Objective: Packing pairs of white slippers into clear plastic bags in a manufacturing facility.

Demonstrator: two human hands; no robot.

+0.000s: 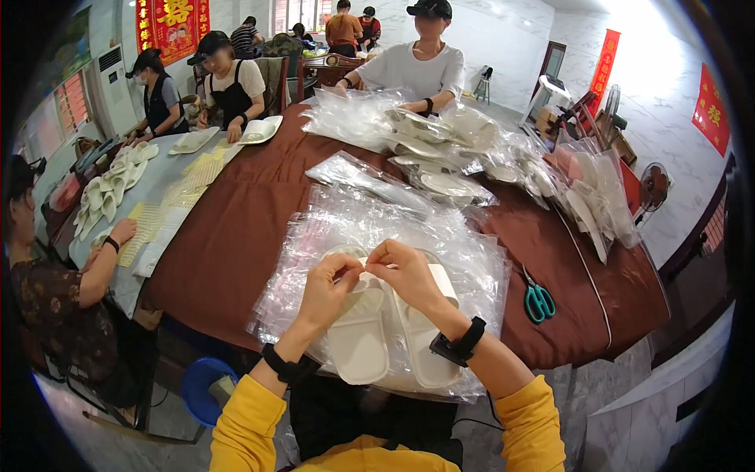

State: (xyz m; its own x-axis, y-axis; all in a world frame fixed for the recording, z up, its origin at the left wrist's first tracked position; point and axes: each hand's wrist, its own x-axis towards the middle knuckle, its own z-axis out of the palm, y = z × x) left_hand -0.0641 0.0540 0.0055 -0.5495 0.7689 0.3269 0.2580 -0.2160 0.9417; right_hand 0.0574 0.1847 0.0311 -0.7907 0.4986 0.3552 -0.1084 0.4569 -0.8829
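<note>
The left hand [322,293] and the right hand [410,277] met above pale slippers [359,346], forearms slanting inward, fingertips pinched narrowly together; what lay between them, I could not tell. The slippers rested side by side, their toes pointing away and their long axes running outward. Beneath were clear plastic bags [481,295] on the brown-covered surface [212,275], inside a room with marbled walls [664,185].

1. White marbled walls [515,51] around me, hung with red banners [604,61].
2. At the far end, a window [305,12]; light glares on the right wall [661,102].
3. Grey marbled floor [572,393]; a fan [654,187] at right.
</note>
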